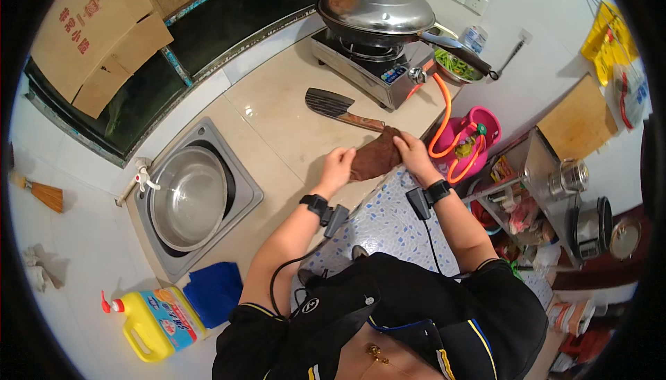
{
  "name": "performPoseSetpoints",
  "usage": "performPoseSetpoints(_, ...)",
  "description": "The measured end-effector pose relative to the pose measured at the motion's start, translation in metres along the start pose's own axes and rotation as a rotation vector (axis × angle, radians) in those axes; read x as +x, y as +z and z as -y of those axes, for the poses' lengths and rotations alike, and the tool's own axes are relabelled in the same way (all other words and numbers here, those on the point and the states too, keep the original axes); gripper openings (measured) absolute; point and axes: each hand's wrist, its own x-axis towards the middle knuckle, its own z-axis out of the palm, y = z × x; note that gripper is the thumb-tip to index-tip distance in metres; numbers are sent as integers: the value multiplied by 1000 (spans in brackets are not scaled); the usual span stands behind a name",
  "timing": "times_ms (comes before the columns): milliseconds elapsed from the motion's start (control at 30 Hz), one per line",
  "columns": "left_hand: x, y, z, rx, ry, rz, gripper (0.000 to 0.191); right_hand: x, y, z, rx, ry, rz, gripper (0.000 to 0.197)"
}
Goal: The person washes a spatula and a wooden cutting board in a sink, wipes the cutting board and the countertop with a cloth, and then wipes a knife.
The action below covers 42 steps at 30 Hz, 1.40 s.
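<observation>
A brown cloth (375, 157) is stretched between my two hands near the counter's front edge. My left hand (337, 169) pinches its left end, and my right hand (414, 155) grips its right end. Just beyond the cloth, a cleaver (330, 104) with a dark blade and wooden handle lies on the tiled counter (260, 140); its handle end is close to the cloth. Both wrists wear black straps with small cabled devices.
At left, a metal basin (190, 198) sits in the sink (244, 198) beside a blue cloth (213, 294) and a yellow detergent jug (158, 323). A lidded wok (377, 13) stands on the gas stove (364, 67). An orange hose (442, 99) runs to a pink gas cylinder (473, 135). Shelving (525, 182) stands right.
</observation>
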Motion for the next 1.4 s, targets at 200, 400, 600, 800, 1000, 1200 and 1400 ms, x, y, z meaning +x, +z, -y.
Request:
performPoseSetpoints(200,25,54,37,522,128,-358,11,10,-15,-45,-631,-35,-54,51)
performPoseSetpoints(400,30,64,-22,-175,-397,-13,14,-11,21,-72,-533,-116,91,55)
performPoseSetpoints(600,30,62,-12,-518,-702,123,21,-29,28,-54,-565,-146,302,61)
performPoseSetpoints(800,-3,1,-2,-208,-710,162,28,-59,69,-4,-582,-215,411,68)
performPoseSetpoints(1000,-78,-76,-15,184,-626,-11,16,-92,134,60,-421,-380,585,71)
performPoseSetpoints(1200,-142,-137,7,441,-448,-281,24,-92,199,113,-208,-479,627,56)
performPoseSetpoints(1400,-167,-174,-2,812,-267,-410,44,-45,205,120,166,-188,635,33)
